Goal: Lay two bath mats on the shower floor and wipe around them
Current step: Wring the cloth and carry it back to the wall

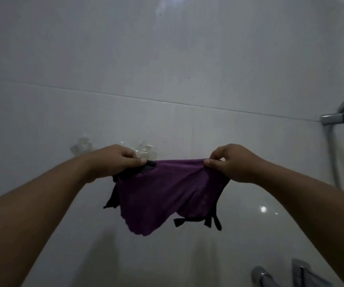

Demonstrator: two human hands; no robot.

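Observation:
A purple cloth [162,195] with black trim and short black ties hangs in front of me, stretched between both hands. My left hand [113,161] pinches its top left corner at the black edge. My right hand [231,162] pinches the top right edge. The cloth sags in the middle and its lower edge hangs free in front of the white tiled wall [167,69]. No bath mat is visible in this view.
A chrome shower bracket [334,118] with a rail and hose is fixed on the right wall. Chrome tap fittings [278,274] show at the bottom right. Clear plastic hooks or holders [82,147] sit on the wall behind my left hand.

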